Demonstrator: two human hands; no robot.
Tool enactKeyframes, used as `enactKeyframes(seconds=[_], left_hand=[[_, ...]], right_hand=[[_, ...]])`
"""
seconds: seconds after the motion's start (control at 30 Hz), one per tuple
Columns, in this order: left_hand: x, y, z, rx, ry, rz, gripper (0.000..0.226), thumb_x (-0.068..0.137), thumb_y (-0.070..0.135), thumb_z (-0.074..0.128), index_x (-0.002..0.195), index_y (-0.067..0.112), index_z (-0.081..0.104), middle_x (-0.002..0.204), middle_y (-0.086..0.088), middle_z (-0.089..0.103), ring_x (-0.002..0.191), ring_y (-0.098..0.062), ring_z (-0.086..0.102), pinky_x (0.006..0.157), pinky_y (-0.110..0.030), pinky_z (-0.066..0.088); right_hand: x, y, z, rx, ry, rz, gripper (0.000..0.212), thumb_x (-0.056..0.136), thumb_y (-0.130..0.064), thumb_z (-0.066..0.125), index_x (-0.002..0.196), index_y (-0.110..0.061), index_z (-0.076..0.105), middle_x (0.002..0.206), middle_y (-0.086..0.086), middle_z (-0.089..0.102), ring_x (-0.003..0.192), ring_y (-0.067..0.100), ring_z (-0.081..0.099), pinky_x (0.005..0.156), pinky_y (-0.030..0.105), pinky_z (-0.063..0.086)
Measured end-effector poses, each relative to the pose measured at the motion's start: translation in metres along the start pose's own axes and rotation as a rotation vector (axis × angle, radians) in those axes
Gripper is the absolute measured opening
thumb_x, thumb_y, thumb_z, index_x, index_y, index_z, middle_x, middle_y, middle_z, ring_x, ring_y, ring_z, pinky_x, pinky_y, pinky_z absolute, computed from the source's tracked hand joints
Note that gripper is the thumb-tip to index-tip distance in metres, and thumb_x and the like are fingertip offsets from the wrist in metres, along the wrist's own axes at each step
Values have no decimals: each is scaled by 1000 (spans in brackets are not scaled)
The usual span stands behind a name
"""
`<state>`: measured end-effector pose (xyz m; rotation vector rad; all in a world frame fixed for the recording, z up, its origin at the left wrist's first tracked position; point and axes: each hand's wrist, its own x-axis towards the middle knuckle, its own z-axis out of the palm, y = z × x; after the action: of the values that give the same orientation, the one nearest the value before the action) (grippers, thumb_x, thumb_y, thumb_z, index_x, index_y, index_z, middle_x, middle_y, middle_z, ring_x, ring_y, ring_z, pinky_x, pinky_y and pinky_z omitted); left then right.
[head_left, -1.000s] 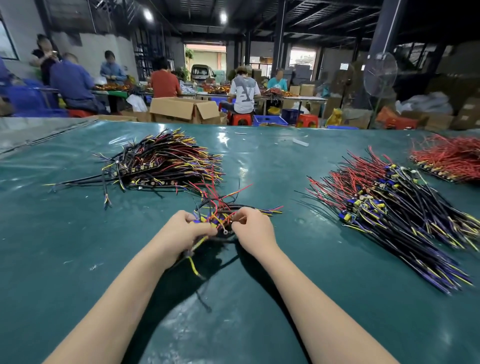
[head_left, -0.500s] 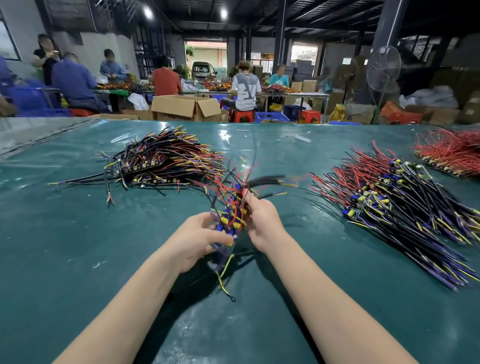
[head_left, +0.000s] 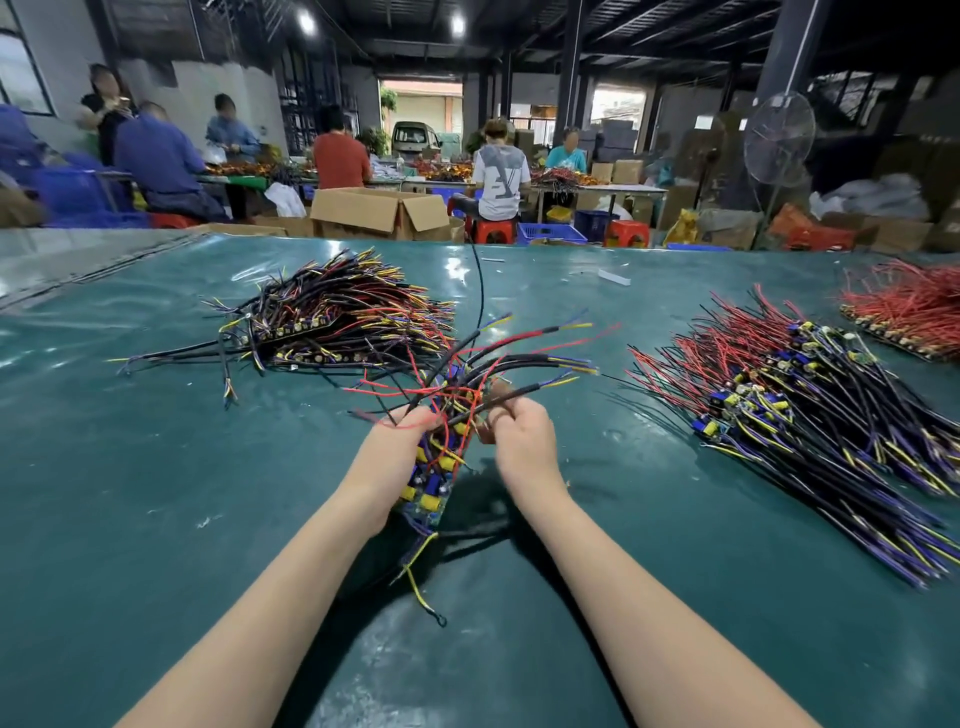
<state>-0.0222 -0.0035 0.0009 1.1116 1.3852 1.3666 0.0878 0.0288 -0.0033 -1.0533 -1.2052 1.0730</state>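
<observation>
Wired boards (head_left: 435, 470), a short stack with blue and yellow parts, stand nearly upright in my left hand (head_left: 392, 457) in the head view, held above the green table cover (head_left: 156, 519) near its middle and close in front of me; the left fingers are curled round the stack's side, clamped on it; red, black and yellow-tipped leads fan up and to the right out of the top, and a yellow and purple tail hangs below the stack; my right hand (head_left: 522, 441) sits just beside the left, its fingers bent and pinching one black sleeved lead (head_left: 522, 394) from that fan; a dark pile of wired boards (head_left: 337, 322) lies beyond on the left, a larger pile (head_left: 805, 410) on the right, well apart from the hands; a red-wire heap (head_left: 909, 309) lies at the far right edge; a cardboard box (head_left: 374, 213) stands past the table's far side.
</observation>
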Motion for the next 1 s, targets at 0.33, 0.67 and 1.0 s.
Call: enactKeyframes(seconds=[0.33, 0.67, 1.0], left_hand=[[-3, -3, 7, 188, -60, 120, 18, 58, 26, 46, 68, 14, 55, 75, -11, 55, 71, -20, 48, 70, -32, 39], [3, -11, 18, 347, 146, 247, 17, 92, 26, 49, 88, 14, 61, 97, -16, 65, 101, -35, 56, 84, -37, 41], [1, -7, 18, 361, 81, 125, 18, 88, 26, 54, 96, 13, 63, 88, -6, 61, 91, -25, 54, 79, -30, 39]], right_hand=[[9, 2, 12, 451, 77, 386, 23, 96, -15, 42, 76, -15, 54, 57, 1, 59, 50, 16, 52, 51, 24, 41], [8, 0, 9, 381, -107, 334, 30, 95, -18, 42, 68, -16, 55, 53, -4, 60, 53, 14, 54, 53, 23, 42], [7, -7, 6, 576, -28, 477, 30, 96, -18, 32, 77, -9, 54, 62, 8, 59, 51, 20, 55, 50, 25, 47]])
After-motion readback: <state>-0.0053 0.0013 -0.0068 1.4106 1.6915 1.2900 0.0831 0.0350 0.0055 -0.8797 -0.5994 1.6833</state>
